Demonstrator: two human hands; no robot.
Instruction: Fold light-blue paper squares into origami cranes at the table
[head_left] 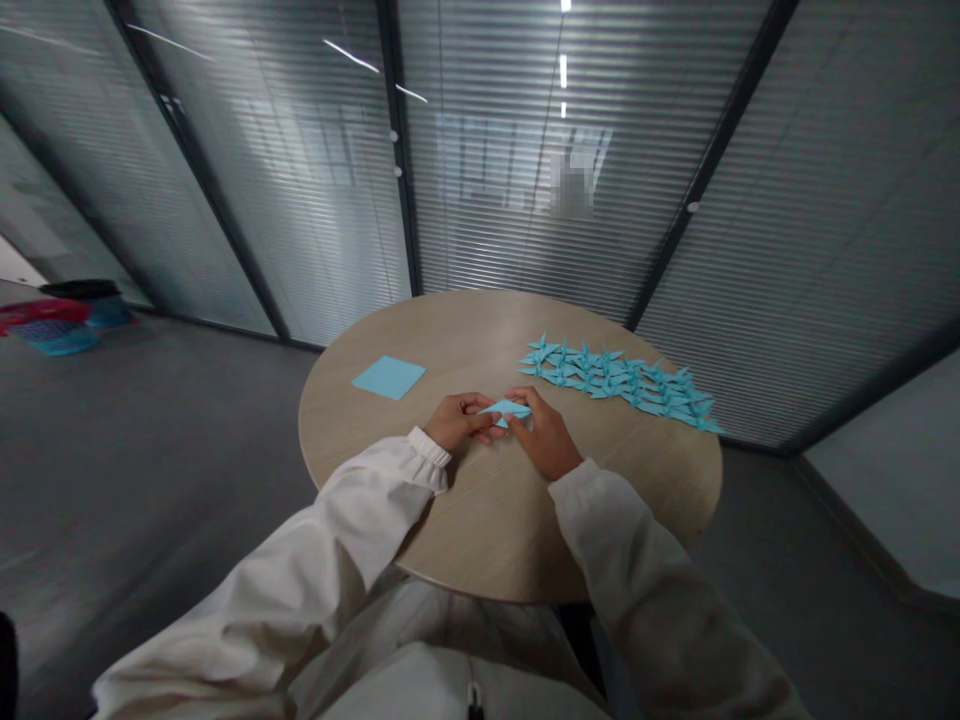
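Note:
Between my two hands is a small piece of folded blue paper [511, 408], shaped like a flat diamond, just above the table's middle. My left hand [463, 420] grips its left end, the thumb on top and fingers beneath. From the other side my right hand [546, 432] pinches it, with the thumb at its near edge and the index finger along the far right edge. The fingers cover parts of the paper, so its exact folds cannot be made out.
On the round wooden table [480, 540], a stack of blue square paper [389, 377] lies to the left. Rows of several folded blue paper cranes [615, 378] stand at the right. Behind rises a glass wall with blinds [510, 240]. Bins [56, 335] stand on the floor far left.

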